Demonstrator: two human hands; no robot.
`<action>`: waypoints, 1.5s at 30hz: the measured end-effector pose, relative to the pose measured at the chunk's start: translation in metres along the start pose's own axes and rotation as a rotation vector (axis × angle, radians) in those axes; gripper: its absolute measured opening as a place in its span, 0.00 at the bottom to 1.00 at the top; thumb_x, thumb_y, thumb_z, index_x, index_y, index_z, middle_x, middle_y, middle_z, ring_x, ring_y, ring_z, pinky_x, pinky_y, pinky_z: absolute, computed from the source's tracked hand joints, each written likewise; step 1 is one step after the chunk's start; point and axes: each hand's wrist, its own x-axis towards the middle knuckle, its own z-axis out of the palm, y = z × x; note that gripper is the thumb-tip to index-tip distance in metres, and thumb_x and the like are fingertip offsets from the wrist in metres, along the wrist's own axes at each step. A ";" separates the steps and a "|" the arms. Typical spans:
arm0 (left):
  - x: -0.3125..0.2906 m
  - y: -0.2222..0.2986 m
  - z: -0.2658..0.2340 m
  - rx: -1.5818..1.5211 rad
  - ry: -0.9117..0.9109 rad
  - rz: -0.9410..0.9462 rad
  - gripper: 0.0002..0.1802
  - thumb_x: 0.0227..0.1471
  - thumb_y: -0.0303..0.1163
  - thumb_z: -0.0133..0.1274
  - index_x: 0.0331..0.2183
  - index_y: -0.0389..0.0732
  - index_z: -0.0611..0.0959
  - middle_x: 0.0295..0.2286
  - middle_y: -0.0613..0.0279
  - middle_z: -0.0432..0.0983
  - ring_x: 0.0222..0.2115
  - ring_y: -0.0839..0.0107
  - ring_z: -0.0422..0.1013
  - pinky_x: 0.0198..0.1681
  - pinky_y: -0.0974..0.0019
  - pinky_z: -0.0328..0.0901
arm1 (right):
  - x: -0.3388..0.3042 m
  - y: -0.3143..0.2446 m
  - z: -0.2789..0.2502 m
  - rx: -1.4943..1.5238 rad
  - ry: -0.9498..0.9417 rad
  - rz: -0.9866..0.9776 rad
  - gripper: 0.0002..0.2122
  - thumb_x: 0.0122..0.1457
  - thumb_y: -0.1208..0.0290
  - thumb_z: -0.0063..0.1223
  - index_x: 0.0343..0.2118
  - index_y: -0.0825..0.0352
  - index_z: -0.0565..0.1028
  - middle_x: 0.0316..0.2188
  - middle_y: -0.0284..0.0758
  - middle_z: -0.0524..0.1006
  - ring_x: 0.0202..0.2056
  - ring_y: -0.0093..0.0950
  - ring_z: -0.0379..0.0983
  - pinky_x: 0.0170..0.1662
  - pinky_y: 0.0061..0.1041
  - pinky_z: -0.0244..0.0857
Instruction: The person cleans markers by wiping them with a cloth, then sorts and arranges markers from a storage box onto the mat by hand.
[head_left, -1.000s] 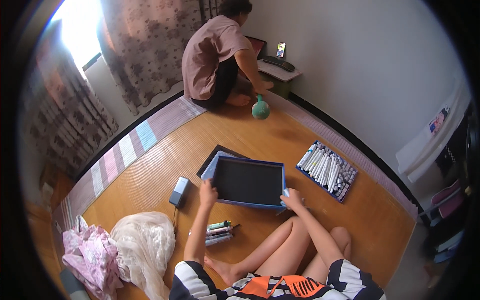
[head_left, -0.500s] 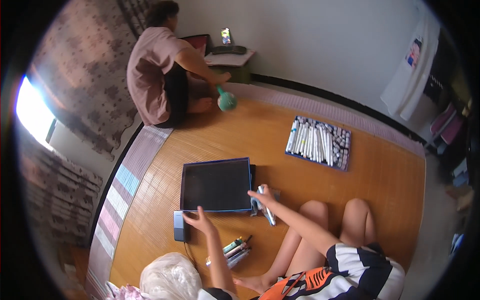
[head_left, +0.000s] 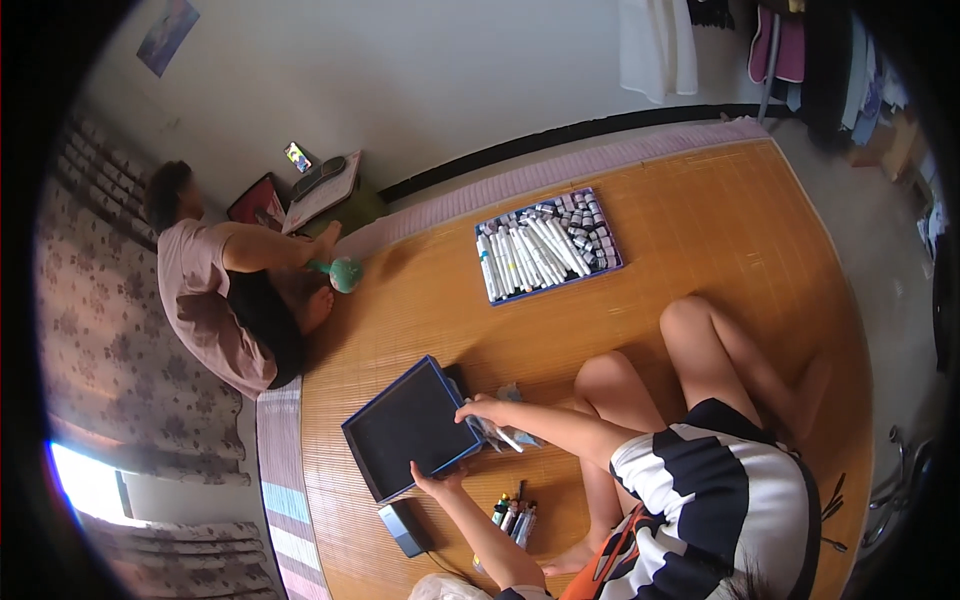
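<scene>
Tray [head_left: 405,435], black inside with a blue rim, is over the mat [head_left: 700,250] in front of the person's bent legs. The hands are apart: the left hand [head_left: 442,483] grips its near edge, thumb over the rim; the right hand [head_left: 485,410] is at its right edge, beside a white marker [head_left: 510,441] and clear plastic, and I cannot tell what it grips. A grey case [head_left: 402,530] lies by the tray's near corner, a bundle of pens [head_left: 515,521] near the left forearm, a box of white markers [head_left: 530,256] farther off
</scene>
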 end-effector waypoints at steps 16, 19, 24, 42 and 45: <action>-0.070 -0.033 0.024 0.126 -0.329 0.210 0.35 0.26 0.47 0.48 0.39 0.45 0.60 0.39 0.59 0.54 0.39 0.63 0.51 0.37 0.54 0.50 | -0.068 -0.033 -0.044 0.365 -0.387 -0.214 0.25 0.31 0.70 0.50 0.36 0.72 0.59 0.29 0.40 0.63 0.33 0.28 0.59 0.36 0.22 0.56; -0.093 -0.060 0.043 0.162 -0.407 0.233 0.31 0.28 0.46 0.46 0.39 0.44 0.61 0.38 0.59 0.56 0.39 0.64 0.53 0.38 0.56 0.51 | -0.089 -0.030 -0.080 0.411 -0.357 -0.238 0.25 0.31 0.71 0.49 0.37 0.72 0.58 0.30 0.40 0.63 0.34 0.28 0.59 0.36 0.22 0.55; -0.139 -0.126 0.084 0.152 -0.618 0.093 0.27 0.31 0.38 0.45 0.37 0.37 0.62 0.36 0.59 0.59 0.39 0.65 0.55 0.41 0.61 0.51 | -0.136 -0.020 -0.157 0.505 -0.158 -0.221 0.23 0.32 0.74 0.45 0.37 0.70 0.58 0.30 0.38 0.63 0.33 0.27 0.59 0.37 0.22 0.55; -0.183 -0.352 0.172 0.193 -0.753 -0.429 0.21 0.31 0.25 0.44 0.34 0.46 0.61 0.33 0.65 0.58 0.35 0.70 0.55 0.38 0.66 0.51 | -0.242 -0.021 -0.370 0.734 0.489 -0.241 0.18 0.34 0.65 0.47 0.29 0.70 0.64 0.25 0.38 0.67 0.27 0.29 0.64 0.32 0.25 0.59; -0.173 -0.381 0.190 0.123 -0.749 -0.486 0.23 0.29 0.24 0.44 0.33 0.48 0.59 0.31 0.67 0.57 0.33 0.70 0.55 0.32 0.68 0.52 | -0.230 -0.021 -0.402 0.721 0.544 -0.212 0.17 0.33 0.64 0.47 0.27 0.68 0.65 0.24 0.36 0.67 0.26 0.29 0.63 0.31 0.25 0.59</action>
